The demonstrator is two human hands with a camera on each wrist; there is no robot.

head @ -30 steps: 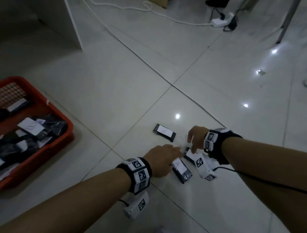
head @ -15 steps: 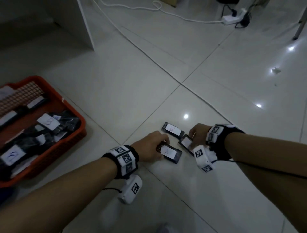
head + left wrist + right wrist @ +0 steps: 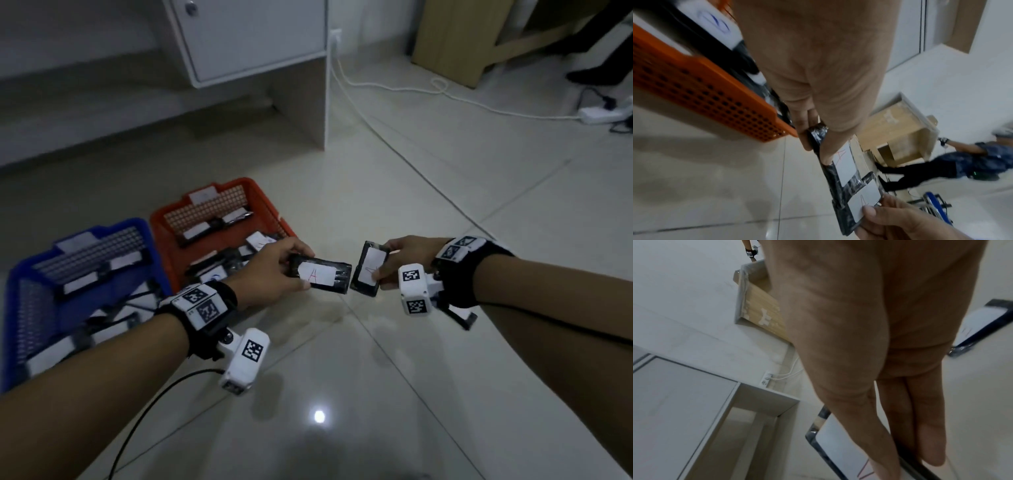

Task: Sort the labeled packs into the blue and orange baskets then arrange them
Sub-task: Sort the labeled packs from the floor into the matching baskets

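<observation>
Black plastic wraps both packs, held above the floor: the left hand [image 3: 270,270] pinches one pack [image 3: 322,275] beside the orange basket [image 3: 270,209], the right hand [image 3: 404,260] pinches the other pack [image 3: 368,272]. Labels read "A" (red, partly under thumbs). Beyond the left wrist, the blue basket [image 3: 20,274] is cut off, its contents blurred.

Blue basket [image 3: 20,291]: saturated blue, fine mesh grid on walls. Orange basket [image 3: 270,212]: orange-red in head view, brighter orange with rows of dark round holes in left wrist view. Packs inside both: black wrap, white labels; one label carries a blue scrawl [image 3: 715,22]. Left-held pack [image 3: 322,275]: glossy black, white label, red "A". Right-held pack [image 3: 368,272]: black, white label, red mark. Wrist bands [image 3: 205,305]: black, with white tags bearing black square codes. Floor [image 3: 445,394]: pale grey-white glossy tile, thin dark grout lines. Cabinet [image 3: 246,37]: white.
</observation>
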